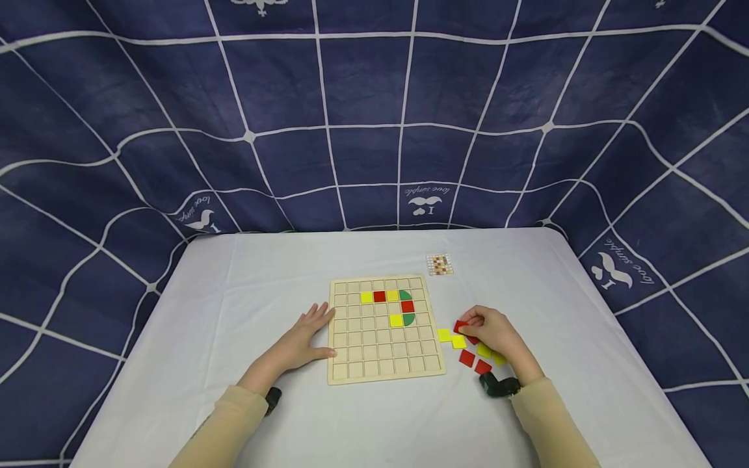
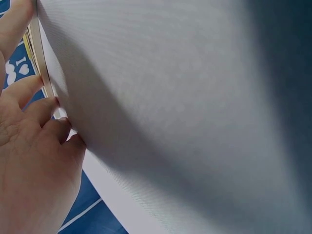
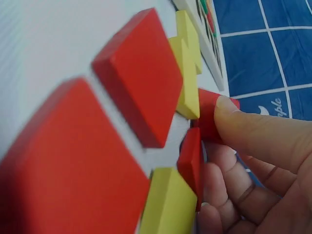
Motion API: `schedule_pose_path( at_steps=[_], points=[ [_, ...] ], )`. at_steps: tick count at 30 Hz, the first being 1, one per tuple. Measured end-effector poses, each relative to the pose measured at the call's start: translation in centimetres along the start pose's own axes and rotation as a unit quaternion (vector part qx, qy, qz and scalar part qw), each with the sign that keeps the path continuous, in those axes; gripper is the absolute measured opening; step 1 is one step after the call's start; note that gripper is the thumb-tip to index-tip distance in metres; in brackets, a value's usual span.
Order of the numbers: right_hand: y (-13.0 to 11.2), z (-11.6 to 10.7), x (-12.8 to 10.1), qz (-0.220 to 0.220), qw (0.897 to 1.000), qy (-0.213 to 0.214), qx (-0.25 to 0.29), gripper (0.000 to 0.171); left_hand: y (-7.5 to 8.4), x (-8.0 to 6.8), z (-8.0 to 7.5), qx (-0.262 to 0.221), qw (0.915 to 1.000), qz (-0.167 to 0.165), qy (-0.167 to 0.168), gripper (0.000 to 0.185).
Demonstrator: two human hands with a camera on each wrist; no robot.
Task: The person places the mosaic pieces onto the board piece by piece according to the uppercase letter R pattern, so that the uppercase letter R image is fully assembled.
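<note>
A light wooden grid board [image 1: 370,354] lies flat on the table. My left hand [image 1: 300,340] rests against its left edge, fingers spread and fairly straight; in the left wrist view the fingertips [image 2: 35,83] touch the board's side. To the right of the board, my right hand [image 1: 496,330] pinches a red square tile [image 3: 209,114] between thumb and fingers. Another red tile [image 3: 191,158] lies just under that hand. Close by are two yellow tiles [image 1: 459,342], two more red tiles [image 1: 467,358] and further yellow tiles [image 1: 484,350], partly hidden by the hand.
On the board's upper right sit yellow tiles [image 1: 396,320], red tiles [image 1: 407,306] and green quarter-round tiles [image 1: 409,319]. A small printed pattern card [image 1: 439,264] lies beyond the board's far right corner. Dark blue checked cloth [image 1: 363,156] hangs behind the white table [image 1: 263,266].
</note>
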State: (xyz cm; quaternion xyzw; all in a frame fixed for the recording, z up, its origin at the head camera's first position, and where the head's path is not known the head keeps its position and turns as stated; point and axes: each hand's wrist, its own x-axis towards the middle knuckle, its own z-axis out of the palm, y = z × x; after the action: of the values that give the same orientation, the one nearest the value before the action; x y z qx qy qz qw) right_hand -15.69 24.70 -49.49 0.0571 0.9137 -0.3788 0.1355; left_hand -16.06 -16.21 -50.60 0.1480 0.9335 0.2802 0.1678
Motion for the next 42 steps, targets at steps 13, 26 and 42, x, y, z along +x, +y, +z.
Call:
schedule_pose_path(
  at_steps=[13,26,42],
  points=[
    [-3.4,2.1,1.2,-0.025,0.995,0.027,0.088,0.019,-0.2,-0.1,-0.1,0.001,1.0,0.006,-0.002,0.094],
    [-8.6,7.4,1.7,-0.11,0.988,-0.01,0.104,0.013,-0.1,-0.2,0.1,-0.001,1.0,0.003,-0.003,0.095],
    [-10.6,9.1,2.7,-0.136,0.99,-0.024,0.034,0.005,0.1,-0.3,-0.1,-0.001,1.0,0.009,0.001,0.094]
  ],
)
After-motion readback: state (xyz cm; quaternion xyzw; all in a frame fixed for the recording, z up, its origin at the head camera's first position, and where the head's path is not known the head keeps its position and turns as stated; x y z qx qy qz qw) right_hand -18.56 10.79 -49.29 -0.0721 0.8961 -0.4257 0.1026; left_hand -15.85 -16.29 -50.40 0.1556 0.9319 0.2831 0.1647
